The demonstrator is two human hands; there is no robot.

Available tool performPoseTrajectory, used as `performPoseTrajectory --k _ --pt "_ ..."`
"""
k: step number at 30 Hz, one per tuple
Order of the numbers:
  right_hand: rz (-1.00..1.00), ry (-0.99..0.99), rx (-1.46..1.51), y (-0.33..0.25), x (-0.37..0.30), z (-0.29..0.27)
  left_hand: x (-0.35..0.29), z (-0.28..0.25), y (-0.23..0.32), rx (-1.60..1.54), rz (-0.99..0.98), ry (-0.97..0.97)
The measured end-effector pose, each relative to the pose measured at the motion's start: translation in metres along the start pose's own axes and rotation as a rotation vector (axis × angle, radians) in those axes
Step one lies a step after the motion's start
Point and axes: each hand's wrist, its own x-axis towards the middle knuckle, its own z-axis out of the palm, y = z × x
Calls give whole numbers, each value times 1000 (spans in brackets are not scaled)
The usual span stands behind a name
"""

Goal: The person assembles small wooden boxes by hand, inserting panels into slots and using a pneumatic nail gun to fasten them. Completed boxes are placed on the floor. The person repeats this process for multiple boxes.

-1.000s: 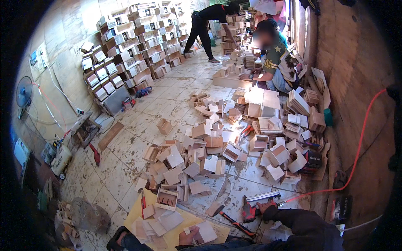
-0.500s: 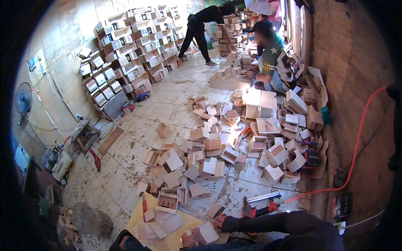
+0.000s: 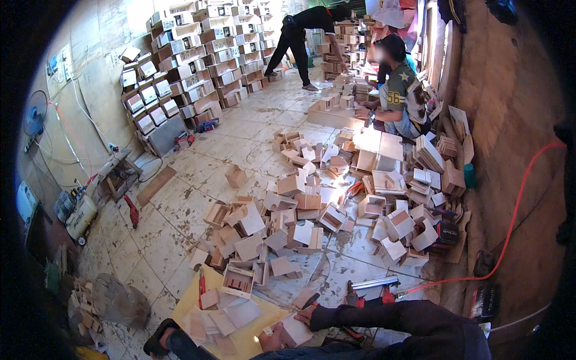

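Observation:
Close to my body at the bottom, a pale wooden board [image 3: 296, 332] lies between my hands. My left hand [image 3: 271, 339] grips its left side, fingers bent over the face. At its upper right edge, my right hand [image 3: 305, 315] holds the board, its fingertips partly hidden. A dark-ended tool [image 3: 311, 300] lies just beyond the right hand; its kind is unclear. Several loose thin wooden panels [image 3: 223, 321] are spread on a yellow sheet [image 3: 185, 305] to the left. An open wooden box [image 3: 238, 281] and a red-handled tool [image 3: 201, 288] sit at its far edge.
A red nail gun [image 3: 375, 295] with a red air hose [image 3: 512, 222] lies right of my arm. Piled wooden boxes [image 3: 249, 247] cover the floor ahead. Two people [image 3: 306, 36] [image 3: 399, 90] work farther off. A compressor [image 3: 81, 217] and a log stump [image 3: 122, 300] stand left.
The view has shifted slightly. My left hand has moved a little left and up on the board; my right hand has come slightly left along its edge.

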Motion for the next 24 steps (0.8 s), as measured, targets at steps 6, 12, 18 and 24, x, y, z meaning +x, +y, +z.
performPoseTrajectory --k 6,12,18,24 --pt "211 -213 120 -1 9 -9 1 1 1 87 15 60" --pt "297 -217 224 -12 10 -9 10 -8 -3 190 194 -20" --pt "79 -25 93 -15 -3 -7 13 -12 -2 74 111 -68" --pt "294 -1 234 14 -30 -2 -17 7 33 477 206 -1"
